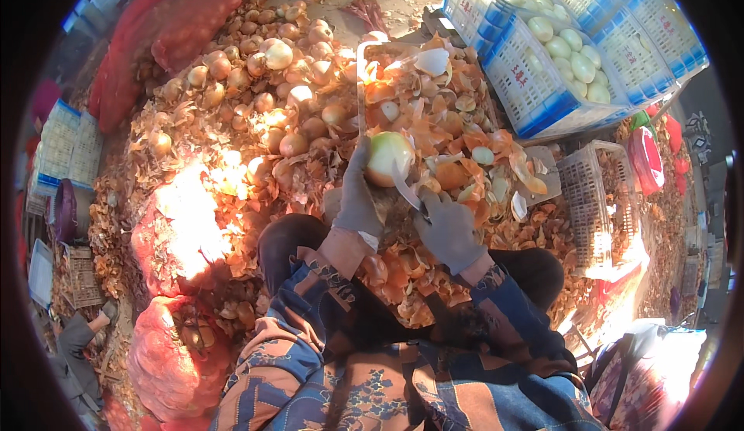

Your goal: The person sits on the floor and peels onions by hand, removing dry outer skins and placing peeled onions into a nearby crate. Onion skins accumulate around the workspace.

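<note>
My left hand [357, 195], in a grey glove, holds a large onion [390, 158] from its left side; its surface is pale, with a greenish top. My right hand [450, 227], gloved alike, grips a knife, and the curved knife blade [405, 187] lies against the onion's lower right side. Both hands are above my knees. Just beyond them stretches a heap of loose onion skins [430, 123], with a small pale onion [482, 155] among them. Unpeeled brown onions [293, 145] are piled to the left and farther ahead.
Blue and white plastic crates [523, 91] of peeled onions stand at the upper right. A pale plastic basket [594, 210] holding skins is right of me. Red mesh sacks [177, 361] lie at my left. Another person's grey-clothed limb [75, 344] shows at the lower left edge.
</note>
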`<state>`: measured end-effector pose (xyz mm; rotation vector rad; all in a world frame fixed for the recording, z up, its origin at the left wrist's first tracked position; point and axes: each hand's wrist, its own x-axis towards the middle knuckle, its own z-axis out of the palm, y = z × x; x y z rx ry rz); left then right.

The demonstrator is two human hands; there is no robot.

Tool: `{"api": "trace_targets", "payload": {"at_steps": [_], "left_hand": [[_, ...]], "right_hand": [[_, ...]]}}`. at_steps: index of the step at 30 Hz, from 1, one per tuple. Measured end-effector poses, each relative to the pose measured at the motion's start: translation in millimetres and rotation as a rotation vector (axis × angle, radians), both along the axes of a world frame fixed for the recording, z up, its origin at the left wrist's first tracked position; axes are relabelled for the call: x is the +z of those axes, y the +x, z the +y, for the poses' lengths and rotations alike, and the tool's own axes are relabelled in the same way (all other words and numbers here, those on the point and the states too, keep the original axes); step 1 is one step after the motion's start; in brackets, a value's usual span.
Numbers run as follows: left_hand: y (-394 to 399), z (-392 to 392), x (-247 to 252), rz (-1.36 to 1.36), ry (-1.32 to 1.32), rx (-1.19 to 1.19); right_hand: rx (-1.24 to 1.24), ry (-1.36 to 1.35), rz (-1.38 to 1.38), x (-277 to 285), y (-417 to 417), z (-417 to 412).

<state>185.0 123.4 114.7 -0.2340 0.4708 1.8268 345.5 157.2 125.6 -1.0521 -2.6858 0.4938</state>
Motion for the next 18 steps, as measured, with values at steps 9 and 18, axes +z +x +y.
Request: {"api": "trace_targets", "payload": {"at_steps": [9,18], "left_hand": [[-0.9,-3.9,-2.4,0.101,-0.042,-0.027],[9.8,-4.1,19.5,0.136,-0.139,-0.065]], "right_hand": [[-0.074,0.136,-0.136,3.0,-3.1,13.3],[-0.387,-0.993,0.8,0.8,14.1,39.2]]}}
